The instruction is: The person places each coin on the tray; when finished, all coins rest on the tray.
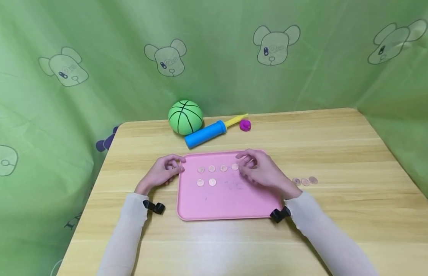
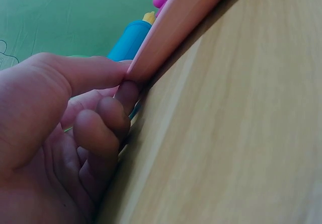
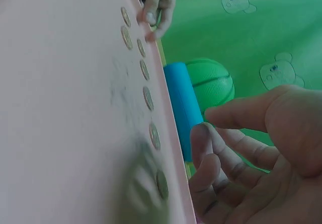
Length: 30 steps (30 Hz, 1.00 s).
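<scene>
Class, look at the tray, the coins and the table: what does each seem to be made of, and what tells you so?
Tray: probably plastic, matte pink, with a moulded rounded rim and faint scuff marks. Coins: seemingly metal, coppery, with a dull shine on small flat discs. Table: wood or wood-look laminate, pale with straight grain lines and a smooth finish; which of the two is unclear.

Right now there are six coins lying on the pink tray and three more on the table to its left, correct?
Not quite. The three loose coins lie on the table to the right of the pink tray, as the head view shows. Six coins on the tray is correct.
</scene>
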{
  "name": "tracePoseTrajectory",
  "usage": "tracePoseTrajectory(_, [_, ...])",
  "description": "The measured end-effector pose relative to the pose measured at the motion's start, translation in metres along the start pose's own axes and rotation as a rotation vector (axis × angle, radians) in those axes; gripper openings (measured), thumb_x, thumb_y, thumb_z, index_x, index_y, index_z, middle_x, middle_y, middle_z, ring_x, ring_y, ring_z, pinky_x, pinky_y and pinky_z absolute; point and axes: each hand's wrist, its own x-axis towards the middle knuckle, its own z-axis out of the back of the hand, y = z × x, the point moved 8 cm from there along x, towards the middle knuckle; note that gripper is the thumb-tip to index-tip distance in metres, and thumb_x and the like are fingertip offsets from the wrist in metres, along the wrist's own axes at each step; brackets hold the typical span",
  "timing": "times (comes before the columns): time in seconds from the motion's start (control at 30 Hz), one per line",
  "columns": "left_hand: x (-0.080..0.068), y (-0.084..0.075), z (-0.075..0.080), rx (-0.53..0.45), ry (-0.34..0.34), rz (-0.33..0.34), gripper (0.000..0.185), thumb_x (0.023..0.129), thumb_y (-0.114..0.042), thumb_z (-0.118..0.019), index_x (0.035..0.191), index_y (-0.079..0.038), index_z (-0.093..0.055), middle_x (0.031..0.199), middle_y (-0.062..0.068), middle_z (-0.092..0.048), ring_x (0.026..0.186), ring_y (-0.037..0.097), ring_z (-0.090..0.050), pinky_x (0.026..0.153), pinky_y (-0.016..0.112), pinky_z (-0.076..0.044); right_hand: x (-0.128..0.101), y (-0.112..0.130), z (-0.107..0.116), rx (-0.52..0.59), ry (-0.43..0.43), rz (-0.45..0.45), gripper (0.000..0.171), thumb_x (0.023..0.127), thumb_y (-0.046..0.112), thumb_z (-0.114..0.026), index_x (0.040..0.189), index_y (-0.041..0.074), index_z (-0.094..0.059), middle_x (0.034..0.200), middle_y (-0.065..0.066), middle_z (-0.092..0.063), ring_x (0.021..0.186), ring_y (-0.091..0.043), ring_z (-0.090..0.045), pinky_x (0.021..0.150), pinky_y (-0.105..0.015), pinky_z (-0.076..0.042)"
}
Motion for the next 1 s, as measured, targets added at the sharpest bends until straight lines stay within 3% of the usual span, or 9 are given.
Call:
tracePoseTrajectory(0.37, [0.0,0.001,-0.003,-0.006,0.005,0.002,0.033,0.104,-0.014,-0.074,0.135,-0.006,-0.07,0.089,0.007,-0.069,0.052,0.009,-0.051,0.044,0.023,-0.044,-0.023,-0.015,0.036,-0.057,-0.089,-0.038,0.03,0.103,0.006,-0.07,0.132,0.001,-0.07,0.108,-0.021,-0.072,0.077,-0.026,-0.067,0.056,-0.029,-0.059])
tracePoseTrajectory(0.57, [0.001,0.002,-0.001,-0.004,0.003,0.003,0.033,0.104,-0.016,-0.075,0.136,-0.006,-0.069,0.089,0.007,-0.068,0.052,0.01,-0.051,0.044,0.023,-0.044,-0.034,-0.021,0.054,-0.132,-0.141,-0.033,0.025,0.104,0.008,-0.068,0.128,0.0,-0.072,0.106,-0.017,-0.071,0.092,-0.023,-0.064,0.066,-0.023,-0.059])
tracePoseTrajectory(0.7, [0.001,0.003,-0.002,-0.004,0.002,0.001,0.032,0.104,-0.016,-0.075,0.135,-0.007,-0.07,0.089,0.006,-0.069,0.052,0.01,-0.051,0.044,0.023,-0.044,-0.04,-0.028,0.067,-0.174,-0.151,-0.028,0.025,0.105,0.01,-0.069,0.128,0.001,-0.073,0.106,-0.018,-0.074,0.091,-0.023,-0.065,0.064,-0.024,-0.058])
tracePoseTrajectory(0.9, [0.001,0.004,-0.001,0.007,-0.004,-0.006,0.032,0.104,-0.014,-0.074,0.135,-0.006,-0.07,0.09,0.007,-0.07,0.052,0.01,-0.052,0.044,0.024,-0.045,-0.049,-0.035,0.085,-0.287,-0.147,-0.018,0.027,0.108,0.014,-0.067,0.131,0.002,-0.072,0.113,-0.016,-0.076,0.102,-0.025,-0.068,0.081,-0.021,-0.056])
tracePoseTrajectory(1.0, [0.002,0.004,-0.001,0.007,-0.004,-0.007,0.032,0.104,-0.014,-0.074,0.135,-0.006,-0.07,0.09,0.007,-0.07,0.052,0.01,-0.052,0.044,0.024,-0.045,-0.054,-0.038,0.093,-0.304,-0.135,-0.017,0.028,0.108,0.013,-0.066,0.132,0.001,-0.071,0.115,-0.017,-0.076,0.1,-0.025,-0.069,0.077,-0.022,-0.058])
